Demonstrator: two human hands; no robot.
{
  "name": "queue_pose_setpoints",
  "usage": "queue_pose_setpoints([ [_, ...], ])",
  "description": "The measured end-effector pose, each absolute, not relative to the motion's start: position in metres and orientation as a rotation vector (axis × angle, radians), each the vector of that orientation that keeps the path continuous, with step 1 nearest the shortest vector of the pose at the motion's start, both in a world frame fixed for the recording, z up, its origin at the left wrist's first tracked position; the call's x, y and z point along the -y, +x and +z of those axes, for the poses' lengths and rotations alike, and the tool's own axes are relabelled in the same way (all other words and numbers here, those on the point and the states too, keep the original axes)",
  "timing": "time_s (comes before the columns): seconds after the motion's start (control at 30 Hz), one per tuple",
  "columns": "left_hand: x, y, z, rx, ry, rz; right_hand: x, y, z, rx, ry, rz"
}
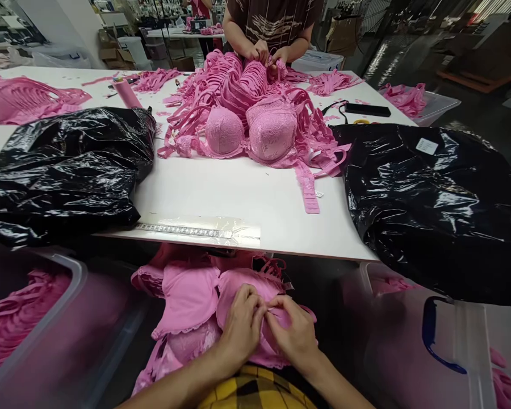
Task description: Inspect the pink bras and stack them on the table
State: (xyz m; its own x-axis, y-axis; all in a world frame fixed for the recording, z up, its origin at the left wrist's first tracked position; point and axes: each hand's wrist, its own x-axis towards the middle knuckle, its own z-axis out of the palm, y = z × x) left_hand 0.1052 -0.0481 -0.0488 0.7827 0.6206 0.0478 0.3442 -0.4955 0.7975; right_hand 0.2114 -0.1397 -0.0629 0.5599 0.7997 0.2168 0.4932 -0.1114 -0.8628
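A pink bra (191,295) lies over my lap below the table edge, its smooth inner cups facing up and a lace cup showing underneath. My left hand (243,324) pinches the edge of its right-hand cup. Close against it, my right hand (293,329) pinches the same edge, fingertips nearly meeting. What exactly sits between the fingertips is too small to make out. Above, on the white table (247,193), a long nested row of pink lace bras (272,133) stretches toward a person opposite.
Black plastic bags (68,165) (434,199) flank the row. A measuring tape (179,229) is fixed along the table edge. Clear bins (79,278) (472,341) with pink garments stand at both sides. A co-worker's hands (266,54) handle bras at the far end. A black box-like object (367,109) lies right.
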Motion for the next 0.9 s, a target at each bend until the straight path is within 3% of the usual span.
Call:
queue_pose_setpoints([
  [0.43,0.045,0.094,-0.052,-0.771,2.039,0.555,0.139,0.207,-0.069,1.397,-1.558,0.148],
  [0.63,0.041,0.092,-0.057,-0.797,2.081,0.642,0.122,0.199,-0.068,1.096,-1.709,0.306],
  [0.9,0.036,0.092,-0.059,-0.857,1.943,0.587,0.145,0.214,-0.081,1.568,-1.568,0.27],
])
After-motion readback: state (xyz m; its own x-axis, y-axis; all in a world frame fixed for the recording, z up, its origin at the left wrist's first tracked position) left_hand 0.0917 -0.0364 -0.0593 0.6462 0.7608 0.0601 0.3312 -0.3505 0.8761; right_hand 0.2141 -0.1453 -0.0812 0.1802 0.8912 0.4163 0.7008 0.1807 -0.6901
